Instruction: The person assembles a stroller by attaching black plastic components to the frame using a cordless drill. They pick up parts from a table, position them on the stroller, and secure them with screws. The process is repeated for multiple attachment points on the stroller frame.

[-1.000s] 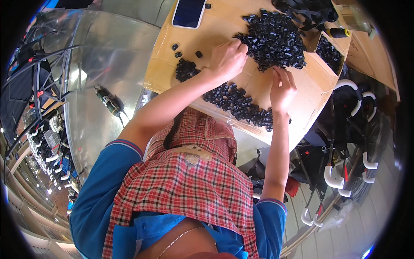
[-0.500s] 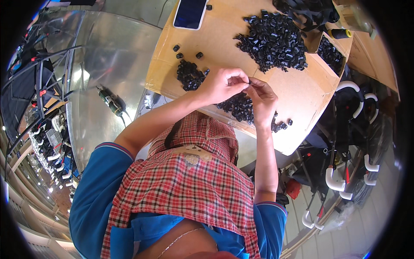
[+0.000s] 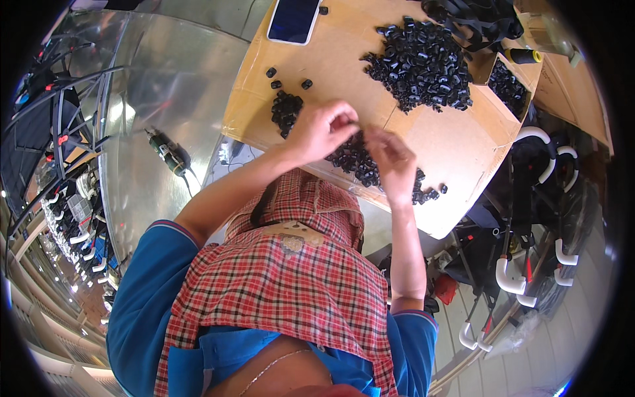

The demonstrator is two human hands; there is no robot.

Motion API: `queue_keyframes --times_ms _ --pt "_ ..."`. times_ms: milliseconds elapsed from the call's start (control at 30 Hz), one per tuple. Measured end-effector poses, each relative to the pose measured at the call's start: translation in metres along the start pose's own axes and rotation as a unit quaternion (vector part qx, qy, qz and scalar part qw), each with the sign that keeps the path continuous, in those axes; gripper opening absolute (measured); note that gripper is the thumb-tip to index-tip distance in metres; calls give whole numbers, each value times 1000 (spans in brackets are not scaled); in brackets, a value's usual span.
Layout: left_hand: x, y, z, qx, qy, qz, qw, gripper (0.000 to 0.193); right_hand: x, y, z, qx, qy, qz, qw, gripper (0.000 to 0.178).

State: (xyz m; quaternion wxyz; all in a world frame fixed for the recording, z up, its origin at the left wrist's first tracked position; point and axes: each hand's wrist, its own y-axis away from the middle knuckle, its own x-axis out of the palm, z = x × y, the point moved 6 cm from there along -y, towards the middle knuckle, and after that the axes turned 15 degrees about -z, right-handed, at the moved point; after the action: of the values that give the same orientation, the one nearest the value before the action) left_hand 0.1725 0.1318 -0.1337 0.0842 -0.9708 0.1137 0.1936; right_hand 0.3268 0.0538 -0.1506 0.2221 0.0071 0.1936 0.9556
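Note:
Over the near edge of a cardboard-topped table (image 3: 337, 69), my left hand (image 3: 323, 133) is curled with thumb and fingers pinched together. Whatever sits in that pinch is too small to make out. Close by on its right, my right hand (image 3: 393, 162) has its fingers bunched, slightly smeared, and their content is hidden. A small gap separates the fingertips of the two hands. Below and between them lies a pile of small black plastic pieces (image 3: 362, 167). Another cluster of black pieces (image 3: 286, 114) rests left of my left hand. The largest heap of small black parts (image 3: 423, 66) spreads farther back.
A phone (image 3: 292, 21) lies at the far left of the cardboard. Black straps (image 3: 476, 25), a yellow-and-black spool (image 3: 524, 55) and an open carton (image 3: 506, 89) are at the back right. A power tool (image 3: 167, 153) lies on the metal surface (image 3: 178, 79). White-handled frames (image 3: 510, 279) stand right.
My hands met at the fingertips around a small dark piece before; now they are slightly apart. Both have shifted left, and my right hand has also dropped a little toward me.

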Motion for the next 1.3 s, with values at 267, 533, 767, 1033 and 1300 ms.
queue_keyframes --times_ms 267,533,767,1033,1300 --pt "5 -14 -1 170 -242 38 954 19 -21 -72 37 -476 364 -154 786 18" --pt "79 -6 -8 198 -189 186 944 5 -45 -63 32 -332 265 -190 885 14" --pt "73 -7 -7 242 -180 210 930 6 -61 -30 -24 -127 125 -164 970 20" --pt "52 -20 8 198 -174 81 961 10 -48 -17 -26 -12 51 -149 988 23" --pt "27 -7 -29 20 87 87 992 8 -11 -6 -12 89 -151 -37 984 22"
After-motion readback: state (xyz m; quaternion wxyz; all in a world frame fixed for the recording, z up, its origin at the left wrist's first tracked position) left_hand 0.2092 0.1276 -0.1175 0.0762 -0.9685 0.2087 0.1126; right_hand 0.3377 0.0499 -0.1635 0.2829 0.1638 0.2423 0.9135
